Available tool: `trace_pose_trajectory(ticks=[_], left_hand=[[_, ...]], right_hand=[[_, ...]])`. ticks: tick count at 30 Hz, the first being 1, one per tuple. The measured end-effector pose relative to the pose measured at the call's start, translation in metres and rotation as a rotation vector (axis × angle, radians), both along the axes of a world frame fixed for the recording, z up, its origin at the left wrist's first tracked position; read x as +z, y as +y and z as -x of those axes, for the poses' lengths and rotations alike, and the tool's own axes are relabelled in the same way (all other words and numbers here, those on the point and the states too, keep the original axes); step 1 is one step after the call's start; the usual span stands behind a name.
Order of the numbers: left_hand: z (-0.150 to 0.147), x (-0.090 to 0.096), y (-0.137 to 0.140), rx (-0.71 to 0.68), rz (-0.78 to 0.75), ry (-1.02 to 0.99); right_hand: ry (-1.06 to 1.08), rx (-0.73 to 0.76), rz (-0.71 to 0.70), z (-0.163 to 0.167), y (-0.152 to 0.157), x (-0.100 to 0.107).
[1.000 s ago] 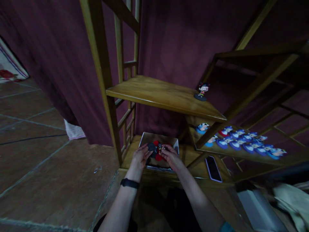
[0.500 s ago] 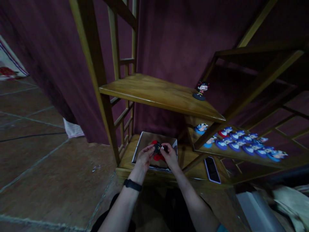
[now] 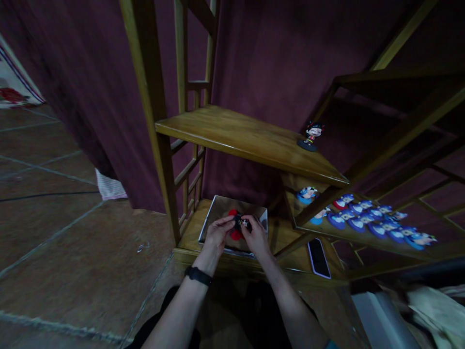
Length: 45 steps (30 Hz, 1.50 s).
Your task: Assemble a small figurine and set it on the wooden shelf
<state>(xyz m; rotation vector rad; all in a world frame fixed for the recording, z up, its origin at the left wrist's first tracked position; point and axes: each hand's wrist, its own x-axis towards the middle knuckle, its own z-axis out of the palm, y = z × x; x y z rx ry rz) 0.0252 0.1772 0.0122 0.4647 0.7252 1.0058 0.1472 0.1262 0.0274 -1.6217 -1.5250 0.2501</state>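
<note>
Over the bottom shelf [image 3: 189, 232]: our hands meet above an open box [image 3: 218, 209].
Left hand [image 3: 217, 233]: pinching our small dark figurine [image 3: 240, 223].
Right hand [image 3: 256, 236]: gripping it too.
Phone [image 3: 318, 251]: beside us, right.

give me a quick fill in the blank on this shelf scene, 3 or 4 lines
1. Both hands, left hand and right hand, hold one small dark figurine over an open ____ on the bottom shelf.
2. A black band is worn on the ____ wrist.
3. The phone lies flat to the ____ of the box.
4. The upper shelf bears ____ standing figurine.

Missing words: box; left; right; one
</note>
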Motion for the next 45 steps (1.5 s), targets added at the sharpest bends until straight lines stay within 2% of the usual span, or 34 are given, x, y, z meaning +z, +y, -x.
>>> trace_pose_trajectory(ticks=[6, 14, 28, 45], left_hand=[[-0.006, 0.000, -0.003, 0.091, -0.045, 0.100], [-0.006, -0.001, -0.002, 0.071, -0.142, 0.149], [-0.004, -0.003, -0.002, 0.096, -0.132, 0.178], [-0.001, -0.011, -0.003, -0.028, -0.074, 0.150]], right_hand=[[-0.088, 0.004, 0.001, 0.001, -0.001, 0.004], [-0.149, 0.007, -0.001, 0.002, -0.004, 0.005], [-0.212, 0.019, 0.027, 0.004, -0.004, -0.001], [-0.335, 0.159, 0.086, 0.001, -0.012, 0.003]])
